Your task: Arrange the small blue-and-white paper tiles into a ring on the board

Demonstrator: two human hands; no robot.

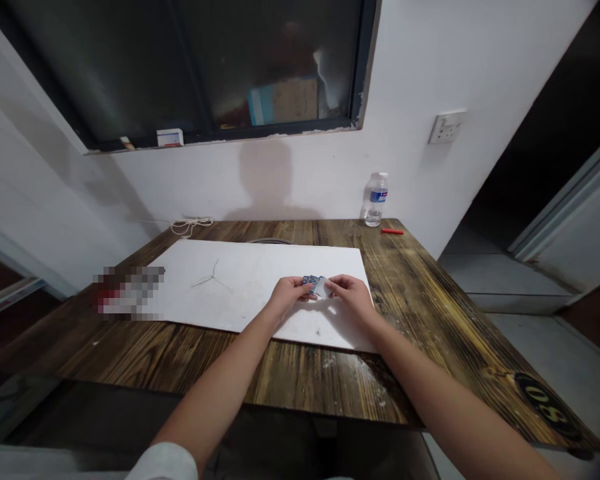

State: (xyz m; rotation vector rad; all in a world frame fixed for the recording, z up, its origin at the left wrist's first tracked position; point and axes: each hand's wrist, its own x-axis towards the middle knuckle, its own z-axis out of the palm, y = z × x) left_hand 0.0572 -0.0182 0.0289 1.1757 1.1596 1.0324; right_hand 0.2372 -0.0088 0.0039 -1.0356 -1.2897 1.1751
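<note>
Just above the white board (250, 287), both hands meet near its right end. My left hand (291, 297) pinches a small blue, speckled piece (311, 281) that looks like a circuit board, thumb on top. A pale, whitish thin piece (322, 288) overlaps its right side, and my right hand (349, 293) pinches that piece between thumb and fingers. Whether the two pieces are joined cannot be made out. Farther left on the white board lie some thin dark wires (213, 275), spread in a three-armed shape.
A dark wooden table (430, 320) carries everything. At its back stand a water bottle (376, 200), a red stick-like item (393, 231) and a coiled white cord (190, 225). A blurred-out item (130, 293) lies left. The wall and window (205, 67) rise behind.
</note>
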